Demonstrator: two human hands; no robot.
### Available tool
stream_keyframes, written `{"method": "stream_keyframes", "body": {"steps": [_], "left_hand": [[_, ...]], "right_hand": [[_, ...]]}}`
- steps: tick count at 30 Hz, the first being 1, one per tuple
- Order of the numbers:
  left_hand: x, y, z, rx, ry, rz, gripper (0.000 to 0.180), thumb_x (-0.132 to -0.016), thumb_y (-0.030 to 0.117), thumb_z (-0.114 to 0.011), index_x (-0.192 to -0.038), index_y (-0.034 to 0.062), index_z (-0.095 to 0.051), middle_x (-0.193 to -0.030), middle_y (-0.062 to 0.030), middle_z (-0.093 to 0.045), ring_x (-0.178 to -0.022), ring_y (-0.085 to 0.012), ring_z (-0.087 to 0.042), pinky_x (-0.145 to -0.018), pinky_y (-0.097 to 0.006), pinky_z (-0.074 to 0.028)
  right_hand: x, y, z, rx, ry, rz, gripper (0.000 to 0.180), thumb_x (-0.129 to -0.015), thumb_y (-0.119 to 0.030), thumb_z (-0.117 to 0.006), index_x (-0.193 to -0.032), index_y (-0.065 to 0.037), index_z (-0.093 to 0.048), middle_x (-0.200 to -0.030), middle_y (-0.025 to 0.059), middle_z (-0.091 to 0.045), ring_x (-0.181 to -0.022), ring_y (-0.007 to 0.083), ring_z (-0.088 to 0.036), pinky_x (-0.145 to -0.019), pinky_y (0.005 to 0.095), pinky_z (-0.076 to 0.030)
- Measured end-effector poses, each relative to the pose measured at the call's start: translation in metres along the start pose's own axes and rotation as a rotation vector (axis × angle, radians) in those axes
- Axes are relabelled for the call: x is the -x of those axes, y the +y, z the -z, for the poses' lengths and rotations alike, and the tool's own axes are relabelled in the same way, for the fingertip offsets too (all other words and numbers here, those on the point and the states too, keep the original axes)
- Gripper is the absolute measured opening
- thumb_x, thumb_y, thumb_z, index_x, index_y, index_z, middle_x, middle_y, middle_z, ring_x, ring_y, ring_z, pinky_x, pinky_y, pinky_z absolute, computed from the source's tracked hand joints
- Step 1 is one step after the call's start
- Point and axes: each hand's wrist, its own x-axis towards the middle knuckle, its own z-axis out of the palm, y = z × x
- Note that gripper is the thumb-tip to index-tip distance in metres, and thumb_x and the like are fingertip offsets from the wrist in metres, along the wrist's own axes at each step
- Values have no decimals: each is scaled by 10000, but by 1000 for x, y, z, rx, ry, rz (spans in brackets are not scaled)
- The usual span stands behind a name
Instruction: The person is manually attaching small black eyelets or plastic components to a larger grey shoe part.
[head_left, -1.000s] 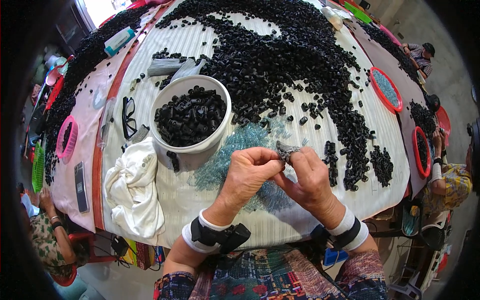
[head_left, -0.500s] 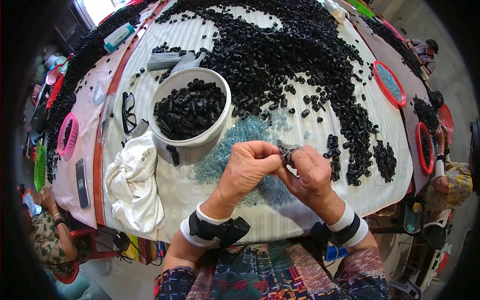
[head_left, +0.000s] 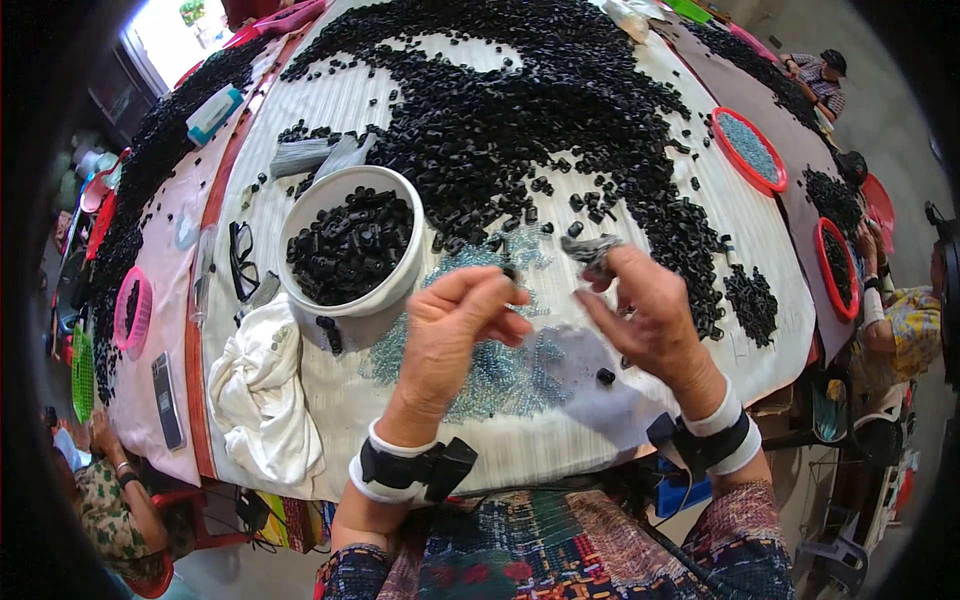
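A black part (head_left: 511, 272) is pinched in the left hand (head_left: 452, 318); at that hand's three o'clock, a grey bundle (head_left: 590, 251) is gripped in the right hand (head_left: 655, 312); the bowl (head_left: 408, 262) is set at ten, seemingly for reach.

A bright opening (head_left: 165, 45) glows beyond the far left corner of the desk (head_left: 490, 455); grey floor (head_left: 885, 105) stretches past its right edge.

A black piece (head_left: 509, 273) and crumpled grey bundle (head_left: 590, 250) seem held apart.
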Motion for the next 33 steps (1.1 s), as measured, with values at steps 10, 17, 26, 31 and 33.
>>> {"method": "stream_keyframes", "body": {"steps": [10,17,26,31,33], "left_hand": [[-12,35,35,154,311,-393,128,-913,163,-578,-948,42,-555,-781,-87,-656,-604,-133,-639,-501,-264,-560],[-13,47,26,283,453,-329,163,-906,168,-587,-982,35,-532,-859,-122,-653,-657,-166,-656,-539,-288,-580],[-1,9,4,-78,-10,-23,136,-904,101,-563,-1017,27,-547,-953,-142,-640,-774,-198,-670,-616,-291,-586],[4,-10,-6,-22,-117,108,149,-862,71,-625,-979,-2,-570,-899,-102,-661,-780,-172,-665,-633,-256,-556],[2,-8,-2,-7,-102,99,136,-863,67,-622,-969,-4,-574,-898,-104,-662,-782,-176,-668,-630,-260,-558]], "right_hand": [[50,42,19,64,-94,-203,204,-721,49,-607,-909,12,-540,-833,152,-572,-760,328,-588,-671,369,-489],[57,49,-6,384,-229,5,271,-707,-47,-622,-958,-49,-521,-820,105,-531,-771,278,-561,-635,363,-494],[29,4,-10,-80,-32,-36,346,-694,78,-646,-1001,18,-498,-811,150,-529,-643,282,-564,-559,361,-484],[8,-18,-29,-100,65,119,342,-692,76,-630,-1007,32,-504,-842,179,-547,-753,347,-573,-622,387,-493],[6,-17,-30,-53,45,155,348,-690,80,-625,-1012,31,-503,-852,184,-550,-768,353,-574,-634,386,-496]]}}
